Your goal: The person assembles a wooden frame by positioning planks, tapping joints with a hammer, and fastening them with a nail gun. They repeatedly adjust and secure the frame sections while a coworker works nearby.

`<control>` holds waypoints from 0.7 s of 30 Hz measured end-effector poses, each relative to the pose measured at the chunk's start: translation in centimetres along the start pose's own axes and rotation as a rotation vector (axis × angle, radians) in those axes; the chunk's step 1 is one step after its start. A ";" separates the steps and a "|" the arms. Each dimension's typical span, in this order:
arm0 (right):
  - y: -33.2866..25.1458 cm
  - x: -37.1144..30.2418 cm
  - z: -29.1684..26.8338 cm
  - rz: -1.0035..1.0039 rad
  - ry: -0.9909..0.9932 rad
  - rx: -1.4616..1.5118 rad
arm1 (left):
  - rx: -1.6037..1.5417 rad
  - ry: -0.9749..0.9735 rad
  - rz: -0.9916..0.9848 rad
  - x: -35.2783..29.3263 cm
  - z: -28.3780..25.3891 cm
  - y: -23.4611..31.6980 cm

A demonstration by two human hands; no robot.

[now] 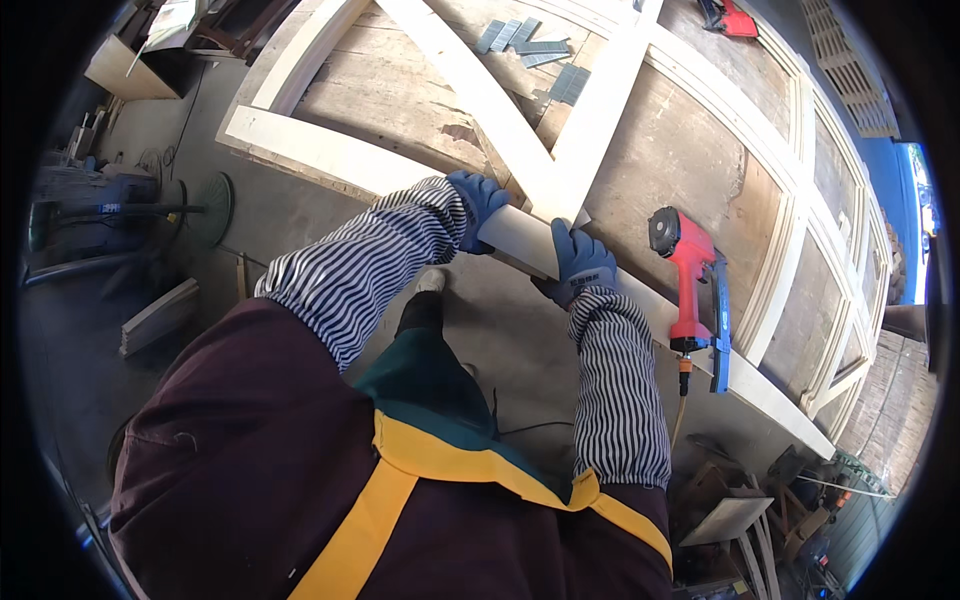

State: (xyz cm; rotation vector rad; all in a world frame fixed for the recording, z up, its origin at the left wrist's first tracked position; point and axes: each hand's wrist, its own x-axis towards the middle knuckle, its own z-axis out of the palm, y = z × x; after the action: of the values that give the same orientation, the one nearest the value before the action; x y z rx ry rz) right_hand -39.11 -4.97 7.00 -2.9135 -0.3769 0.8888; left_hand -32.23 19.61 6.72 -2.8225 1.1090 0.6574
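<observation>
Both my hands wear blue-grey work gloves. My left hand (478,212) is closed over the near board (350,158) of a pale timber frame, its fingers on top. Close to its right, my right hand (583,262) grips the same board, thumb pointing up beside the joint where a diagonal board (470,90) and a crosspiece (608,95) meet. A red nail gun (690,270) with a blue magazine rests on the near board, right of my right hand, its air hose (680,420) hanging down. The undersides of my hands are hidden.
Several strips of dark nails or staples (545,48) lie on the wooden worktop (385,90). A second red tool (735,20) sits at the far right. Timber offcuts (160,318) stand on the floor at left. Scrap wood (730,515) is piled at lower right.
</observation>
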 end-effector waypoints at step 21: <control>1.0 -0.4 0.9 -0.078 0.087 0.043 | -0.008 0.058 0.019 0.2 1.3 -0.2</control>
State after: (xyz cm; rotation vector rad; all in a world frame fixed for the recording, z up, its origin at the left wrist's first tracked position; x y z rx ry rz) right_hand -39.71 -6.02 6.37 -2.8645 -0.4557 0.7467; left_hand -32.48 19.88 5.40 -2.8583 1.1456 0.5868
